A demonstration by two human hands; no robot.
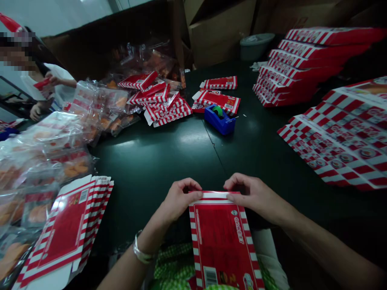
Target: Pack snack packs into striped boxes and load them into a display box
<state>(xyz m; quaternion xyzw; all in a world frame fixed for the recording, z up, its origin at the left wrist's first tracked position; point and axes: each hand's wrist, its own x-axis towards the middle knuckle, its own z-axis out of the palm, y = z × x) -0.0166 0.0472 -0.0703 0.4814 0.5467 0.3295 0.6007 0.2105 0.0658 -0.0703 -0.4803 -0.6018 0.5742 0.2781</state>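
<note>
A red box with striped white edges [222,241] lies in front of me at the table's near edge, its far end turned away from my body. My left hand [184,197] pinches the left corner of that end between thumb and fingers. At the right corner, my right hand [249,197] grips the same end in a like pinch. A shiny pale strip runs across the end between both thumbs. The underside of the box is hidden.
Flattened red boxes [66,229] are stacked at left beside clear bags of orange pieces [72,165]. A blue tape dispenser [220,120] stands mid-table near filled-looking boxes [169,106]. Striped box stacks [341,137] rise at right. Another person [48,84] works at far left.
</note>
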